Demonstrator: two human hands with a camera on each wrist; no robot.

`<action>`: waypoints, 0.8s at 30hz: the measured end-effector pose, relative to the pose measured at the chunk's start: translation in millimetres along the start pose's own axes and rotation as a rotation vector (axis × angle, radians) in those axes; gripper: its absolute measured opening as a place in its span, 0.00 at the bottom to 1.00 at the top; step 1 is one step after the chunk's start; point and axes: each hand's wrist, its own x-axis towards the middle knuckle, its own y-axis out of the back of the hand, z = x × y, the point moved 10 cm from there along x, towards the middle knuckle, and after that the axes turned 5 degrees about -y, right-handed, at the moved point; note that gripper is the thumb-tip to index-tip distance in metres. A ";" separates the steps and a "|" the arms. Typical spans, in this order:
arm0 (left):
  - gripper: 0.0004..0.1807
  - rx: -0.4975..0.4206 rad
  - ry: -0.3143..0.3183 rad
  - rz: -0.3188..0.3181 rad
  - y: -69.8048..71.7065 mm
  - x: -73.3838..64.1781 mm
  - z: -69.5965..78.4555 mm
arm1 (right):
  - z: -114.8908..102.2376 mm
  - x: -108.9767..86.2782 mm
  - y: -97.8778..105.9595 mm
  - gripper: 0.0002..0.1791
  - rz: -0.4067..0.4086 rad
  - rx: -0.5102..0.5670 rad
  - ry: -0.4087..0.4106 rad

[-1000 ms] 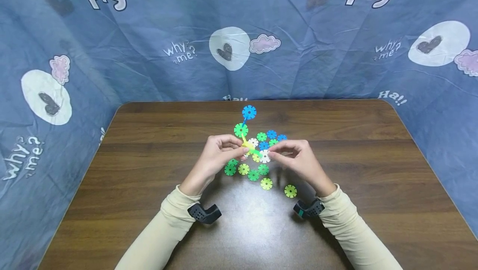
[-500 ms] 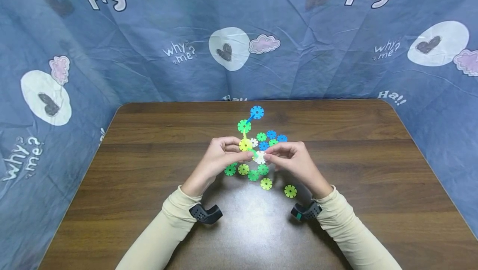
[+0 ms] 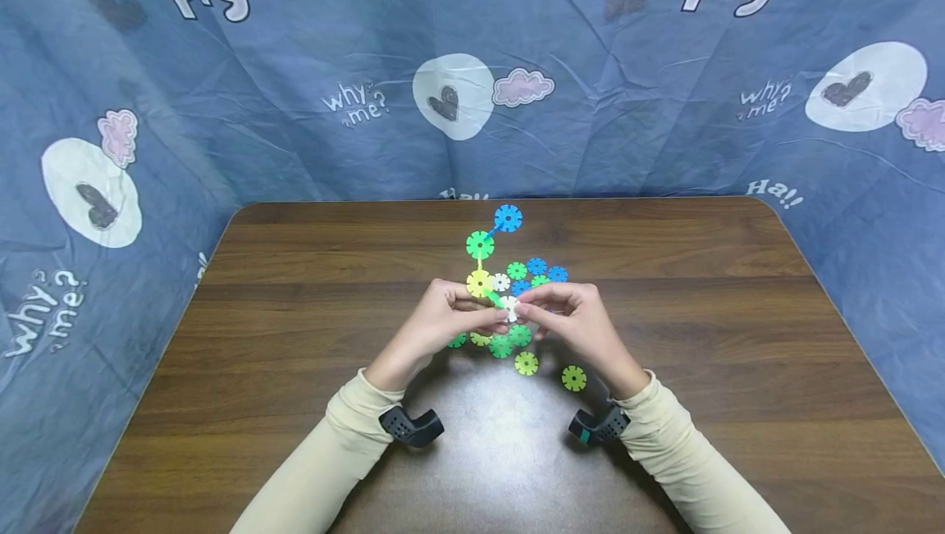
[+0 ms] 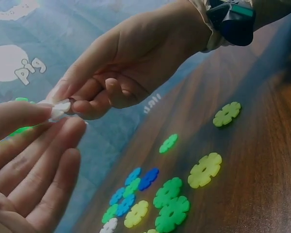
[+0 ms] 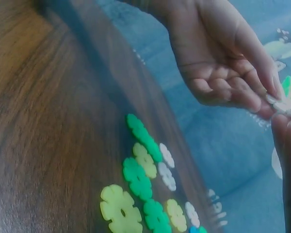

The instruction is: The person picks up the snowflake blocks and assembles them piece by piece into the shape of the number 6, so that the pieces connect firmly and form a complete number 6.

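Note:
Thumb and fingers of my left hand (image 3: 454, 314) pinch a white snowflake disc (image 3: 509, 309), a notched plastic piece, from the left. My right hand (image 3: 572, 311) pinches the same disc at its right edge. In the left wrist view both sets of fingertips meet on the white disc (image 4: 61, 108). A chain of slotted-together discs runs up from it: a green disc on edge (image 3: 492, 297), a yellow disc (image 3: 478, 283), a green disc (image 3: 480, 245) and, at the top end, a blue disc (image 3: 509, 218).
Loose discs lie on the wooden table (image 3: 295, 312) behind and below the hands: several green (image 3: 520, 335), blue (image 3: 536, 266) and yellow ones, plus white ones. Two yellow discs (image 3: 527, 364) (image 3: 574, 378) lie nearest the body. A blue printed cloth (image 3: 332, 148) hangs behind the table.
Both hands have come closer together on the white disc; the left has shifted right, from the chain's yellow and green discs to the white one. The chain has turned more upright.

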 end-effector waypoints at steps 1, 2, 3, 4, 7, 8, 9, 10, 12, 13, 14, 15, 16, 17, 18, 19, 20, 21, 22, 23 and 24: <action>0.12 -0.004 -0.011 0.000 -0.1 0.0 1.1 | -0.6 -0.3 0.1 0.07 0.000 0.000 0.000; 0.12 -0.006 -0.023 0.001 0.1 0.3 2.1 | -0.6 -0.3 0.2 0.08 -0.002 0.001 -0.002; 0.12 -0.011 -0.034 0.005 0.9 0.3 3.1 | -1.1 -0.4 0.4 0.09 -0.004 -0.005 0.001; 0.12 -0.022 -0.043 0.013 1.9 0.3 3.9 | -1.6 -0.4 0.8 0.09 -0.008 -0.016 0.003; 0.11 -0.047 -0.059 0.053 6.5 0.4 5.6 | -1.6 -0.2 1.6 0.13 -0.029 -0.075 0.010; 0.12 -0.053 -0.064 0.066 8.3 0.4 6.1 | -1.4 0.1 1.3 0.13 -0.040 -0.119 0.017; 0.12 -0.056 -0.067 0.079 9.9 0.4 6.5 | -1.7 0.5 0.7 0.14 -0.055 -0.171 0.027; 0.12 -0.056 -0.071 0.087 11.1 0.3 7.0 | -0.8 0.7 -1.0 0.14 -0.078 -0.228 0.032; 0.12 -0.054 -0.077 0.097 12.7 -0.1 7.9 | 2.0 0.9 -7.2 0.15 -0.143 -0.354 0.051; 0.12 -0.053 -0.080 0.099 13.3 -0.2 8.1 | 4.1 0.6 -11.6 0.14 -0.185 -0.415 0.058; 0.12 -0.048 -0.081 0.101 13.9 -0.3 8.3 | 6.6 0.1 -16.1 0.14 -0.232 -0.463 0.068; 0.12 -0.044 -0.081 0.105 14.6 -0.4 8.4 | 9.6 -0.8 -20.9 0.14 -0.277 -0.510 0.075; 0.12 -0.042 -0.082 0.109 15.2 -0.5 8.4 | 12.7 -1.7 -25.2 0.13 -0.317 -0.553 0.078; 0.12 -0.042 -0.082 0.116 16.2 -0.5 8.3 | 15.6 -2.7 -29.1 0.13 -0.352 -0.589 0.080; 0.12 -0.043 -0.083 0.123 17.2 -0.4 8.2 | 19.1 -3.6 -32.2 0.12 -0.383 -0.617 0.075; 0.12 -0.042 -0.084 0.128 17.7 -0.4 8.2 | 21.5 -4.6 -34.6 0.12 -0.406 -0.647 0.069; 0.12 -0.043 -0.085 0.131 18.2 -0.3 8.2 | 23.0 -5.7 -36.4 0.12 -0.422 -0.678 0.074; 0.12 -0.046 -0.085 0.134 18.5 -0.1 8.0 | 24.6 -6.5 -37.8 0.12 -0.433 -0.705 0.069; 0.12 -0.049 -0.086 0.134 18.6 0.0 7.9 | 25.9 -7.4 -38.7 0.12 -0.442 -0.725 0.063; 0.13 -0.050 -0.085 0.135 18.8 0.0 7.7 | 27.0 -8.2 -39.3 0.12 -0.449 -0.742 0.060; 0.13 -0.050 -0.085 0.134 18.8 0.1 7.6 | 28.0 -8.9 -39.6 0.12 -0.455 -0.753 0.056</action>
